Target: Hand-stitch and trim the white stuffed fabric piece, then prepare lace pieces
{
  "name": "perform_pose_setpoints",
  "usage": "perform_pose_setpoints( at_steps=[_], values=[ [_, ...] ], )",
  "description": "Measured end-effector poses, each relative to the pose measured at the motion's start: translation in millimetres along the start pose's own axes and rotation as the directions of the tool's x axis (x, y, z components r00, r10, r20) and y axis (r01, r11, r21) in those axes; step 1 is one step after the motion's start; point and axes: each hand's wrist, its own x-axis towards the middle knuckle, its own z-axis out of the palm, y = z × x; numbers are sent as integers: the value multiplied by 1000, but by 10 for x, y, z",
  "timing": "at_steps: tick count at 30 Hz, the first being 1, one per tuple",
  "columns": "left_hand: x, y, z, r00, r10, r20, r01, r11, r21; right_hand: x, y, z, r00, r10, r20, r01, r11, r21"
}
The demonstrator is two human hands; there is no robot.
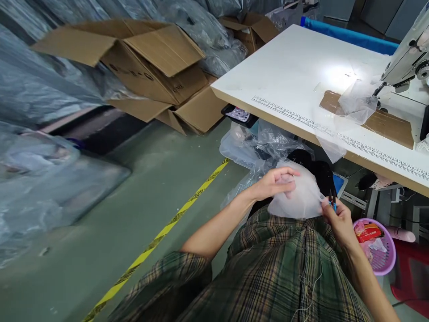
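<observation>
We hold a sheer white fabric piece (pixel 298 197) at five o'clock, against our plaid shirt (pixel 268 268). Our left hand (pixel 278 181) curls its fingers around the top. Our right hand (pixel 338 217), at the piece's three o'clock edge, pinches it with fingers closed around thread snips (pixel 332 200).

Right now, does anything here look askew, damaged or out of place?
The cardboard boxes on the floor lie tipped over with flaps splayed, and a sheer cloth by the sewing machine droops over the table edge. The fabric piece between the left hand and the right hand with its snips looks intact.
</observation>
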Motion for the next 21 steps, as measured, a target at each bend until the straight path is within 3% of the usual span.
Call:
perform_pose_setpoints(
  at_steps=[3, 6, 10, 14, 18, 19, 21],
  values=[
    [188, -71, -42, 977, 74, -201, -1, 940, 340, 58, 164, 27, 999, -42, -31, 36, 984, -174],
    [278, -129, 14, 939, 262, -223, -56, 756, 652, 86, 226, -31, 997, -48, -52, 32, 961, -273],
    [293, -289, 217, 906, 420, 58, -309, 559, 770, 186, 91, -139, 966, -194, -173, 132, 940, -314],
    [390, -502, 379, 819, 458, 346, -529, 370, 763, 429, -152, -127, 876, -389, -285, 303, 904, -303],
    [538, -656, 375, 820, 389, 421, -543, 291, 788, 637, -346, 4, 865, -393, -311, 341, 917, -208],
    [563, -693, 362, 828, 369, 423, -534, 283, 797, 662, -385, 41, 851, -404, -336, 352, 913, -206],
    [593, -770, 342, 839, 346, 421, -518, 270, 812, 689, -458, 106, 777, -471, -417, 400, 882, -251]
  ],
)
